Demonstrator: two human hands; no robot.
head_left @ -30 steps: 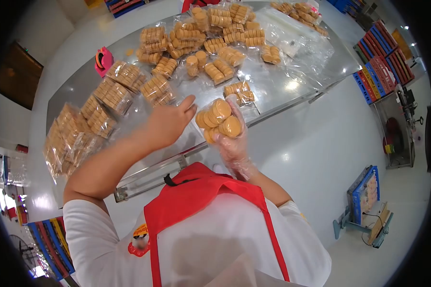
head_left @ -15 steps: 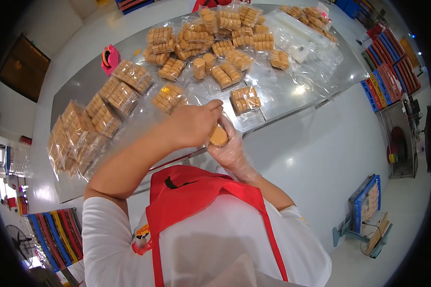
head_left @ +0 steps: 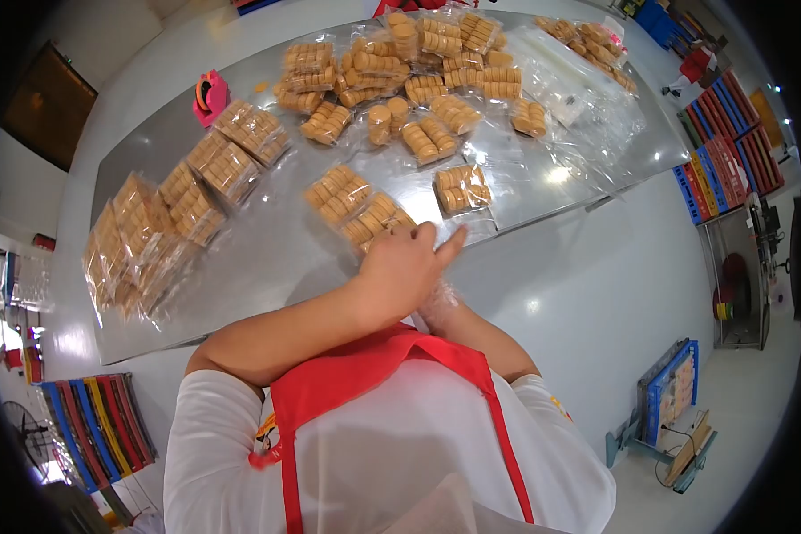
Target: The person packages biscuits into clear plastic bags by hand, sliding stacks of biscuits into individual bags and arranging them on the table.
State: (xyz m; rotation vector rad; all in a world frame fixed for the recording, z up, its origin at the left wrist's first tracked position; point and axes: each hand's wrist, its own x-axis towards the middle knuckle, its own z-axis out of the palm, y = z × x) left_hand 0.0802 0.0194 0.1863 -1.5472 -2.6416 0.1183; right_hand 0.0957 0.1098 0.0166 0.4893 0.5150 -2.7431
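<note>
Clear packets of round biscuits lie heaped (head_left: 427, 64) and in a row (head_left: 224, 167) on the surface (head_left: 262, 267), while the nearest packet (head_left: 371, 222) is at the bare left hand (head_left: 402, 271). That hand crosses over the mostly hidden right hand (head_left: 440, 301), and I cannot tell whether either hand's fingers grasp anything. The glove is thin, crinkled plastic; the metal gleams.

Bagged biscuits (head_left: 429, 140) on a metal table (head_left: 249, 258) suggest a food-packing workshop.
</note>
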